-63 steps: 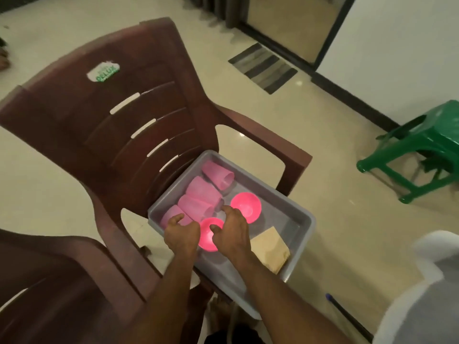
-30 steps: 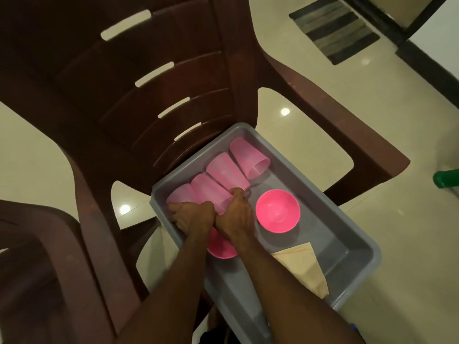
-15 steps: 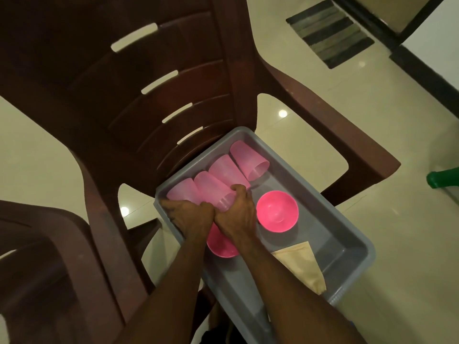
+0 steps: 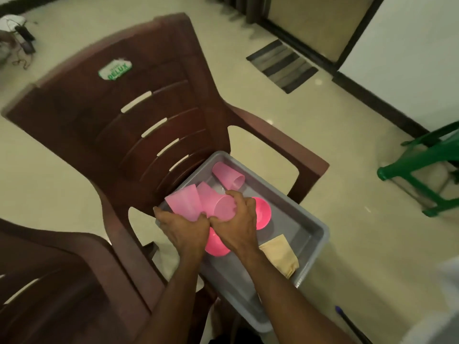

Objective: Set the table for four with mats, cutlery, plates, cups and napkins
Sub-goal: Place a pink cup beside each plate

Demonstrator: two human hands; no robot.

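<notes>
Already your left hand (image 4: 185, 229) and right hand (image 4: 236, 224) curl round pink cups (image 4: 198, 203) over the grey tub (image 4: 311, 228); they look light, stiff and slippery, so grip their sides.

Your tub (image 4: 308, 234) sits on the chair (image 4: 139, 125) seat. In it, one cup (image 4: 227, 175) lies at the far end, a bowl (image 4: 262, 214) right of your hands, a napkin (image 4: 279, 254) nearer you. A stool (image 4: 422, 167) stands to the right, a mat (image 4: 282, 65) beyond.
</notes>
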